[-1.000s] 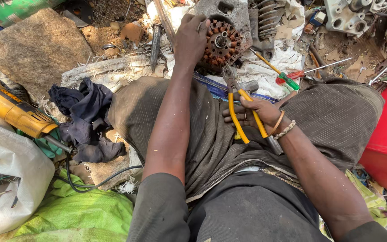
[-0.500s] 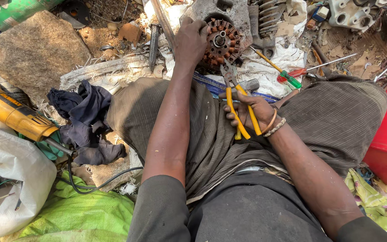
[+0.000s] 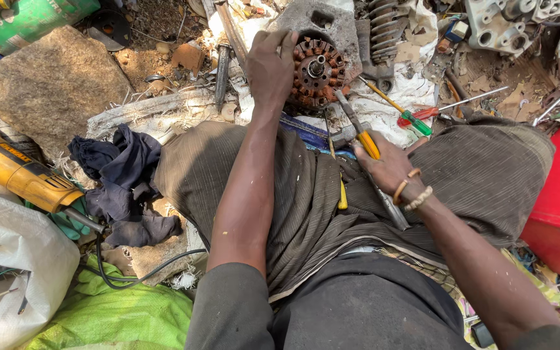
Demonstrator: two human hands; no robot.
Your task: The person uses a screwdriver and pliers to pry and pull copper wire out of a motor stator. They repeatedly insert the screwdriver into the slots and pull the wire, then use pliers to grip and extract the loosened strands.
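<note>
left hand (image 3: 270,68) grips the rusty motor core (image 3: 317,70) on the ground past the knees. right hand (image 3: 390,170) is clenched on yellow pliers (image 3: 358,133), tips seemingly at its edge; prying windings needs a steady hold.

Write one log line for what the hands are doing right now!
left hand: grips rusty motor stator | right hand: holds yellow-handled pliers, tips at stator | nearby: screwdrivers, yellow grinder
</note>
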